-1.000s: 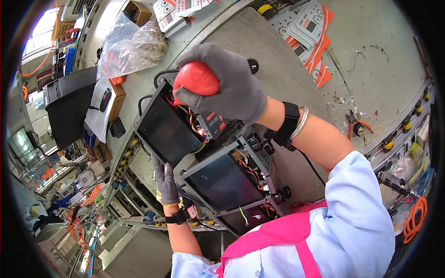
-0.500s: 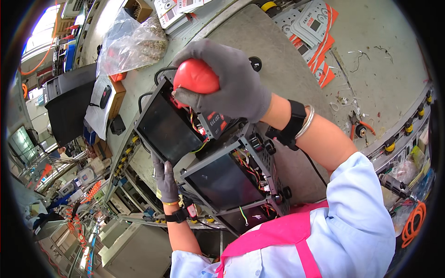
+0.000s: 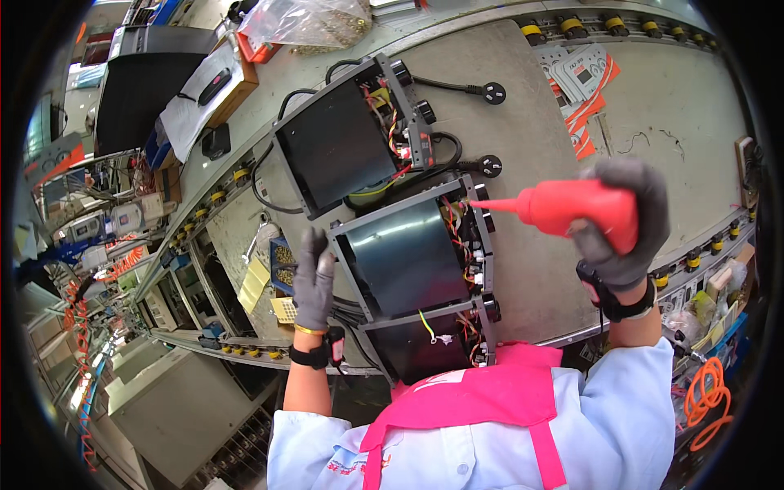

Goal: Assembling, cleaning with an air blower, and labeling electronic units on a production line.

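Observation:
My right hand [image 3: 649,233], in a grey glove, grips a red squeeze bottle [image 3: 572,211] lying on its side in the air. Its long thin nozzle points left, and the tip is at the wiring along the right edge of the middle open-frame electrical unit [image 3: 400,257]; whether it touches is unclear. My left hand [image 3: 314,286], also gloved, has its fingers stretched out beside that unit's left edge, holding nothing. A farther dark unit [image 3: 335,147] sits tilted, with coloured wires and black knobs. A nearer unit [image 3: 400,347] lies against my pink apron.
Black power cords with plugs [image 3: 492,93] lie behind and between the units. Printed panels [image 3: 581,77] are stacked at the far right. To the left are a blue tray of small parts [image 3: 280,265], a yellow sheet [image 3: 254,286] and a wrench [image 3: 256,237]. Rollers line the table edges.
The squeeze bottle in my right hand has moved from the farther unit to the right and nearer, with its nozzle now at the middle unit. My left hand has come away from the farther unit.

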`<state>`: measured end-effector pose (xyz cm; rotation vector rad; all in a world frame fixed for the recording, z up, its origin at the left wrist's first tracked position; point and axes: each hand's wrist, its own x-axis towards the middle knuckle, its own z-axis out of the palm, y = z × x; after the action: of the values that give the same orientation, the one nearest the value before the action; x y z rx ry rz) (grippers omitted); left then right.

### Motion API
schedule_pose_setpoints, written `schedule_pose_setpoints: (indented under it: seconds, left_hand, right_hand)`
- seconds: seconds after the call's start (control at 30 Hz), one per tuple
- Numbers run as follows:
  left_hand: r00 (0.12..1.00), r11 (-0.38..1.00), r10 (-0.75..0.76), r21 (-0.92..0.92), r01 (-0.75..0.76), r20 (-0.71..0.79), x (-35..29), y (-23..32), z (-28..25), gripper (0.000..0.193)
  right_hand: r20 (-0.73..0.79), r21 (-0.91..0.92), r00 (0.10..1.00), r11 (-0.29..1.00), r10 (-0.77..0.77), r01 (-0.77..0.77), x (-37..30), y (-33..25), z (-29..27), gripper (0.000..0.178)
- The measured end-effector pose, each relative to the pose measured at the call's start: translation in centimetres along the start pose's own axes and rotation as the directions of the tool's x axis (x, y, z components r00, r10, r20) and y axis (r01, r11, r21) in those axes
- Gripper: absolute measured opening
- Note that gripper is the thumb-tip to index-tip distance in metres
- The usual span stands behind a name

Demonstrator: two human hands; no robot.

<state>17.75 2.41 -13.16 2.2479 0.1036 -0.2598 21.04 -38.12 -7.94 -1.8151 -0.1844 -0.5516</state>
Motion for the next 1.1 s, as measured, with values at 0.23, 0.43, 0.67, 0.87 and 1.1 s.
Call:
schedule_pose_setpoints:
  seconds: [0.23,0.43,0.67,0.87,1.1]
  left_hand:
    - [0.99,0.992,-0.05,0.117,0.035,0.13,-5.2,-0.1,1.1,0.049]
    - [0.967,0.928,0.216,0.28,-0.246,0.134,-5.2,-0.1,1.8,0.052]
    - [0.964,0.911,0.231,0.319,-0.261,0.129,-5.7,0.1,2.5,0.053]
    - [0.959,0.894,0.277,0.348,-0.281,0.062,-5.9,-0.1,3.1,0.049]
    - [0.97,0.881,0.241,0.411,-0.234,0.033,-6.1,-0.1,3.4,0.046]
  right_hand:
    - [0.237,-0.168,0.933,0.934,-0.272,0.315,-1.3,-1.5,2.3,0.047]
    - [0.351,-0.186,0.879,0.896,-0.324,0.404,-0.4,-1.9,3.9,0.047]
    - [0.35,-0.219,0.888,0.895,-0.299,0.388,0.0,-2.1,4.9,0.045]
    - [0.197,-0.304,0.963,0.922,-0.186,0.24,-0.3,-4.1,3.1,0.043]
    - [0.243,-0.158,0.97,0.985,-0.026,0.066,-4.1,-6.0,0.6,0.042]
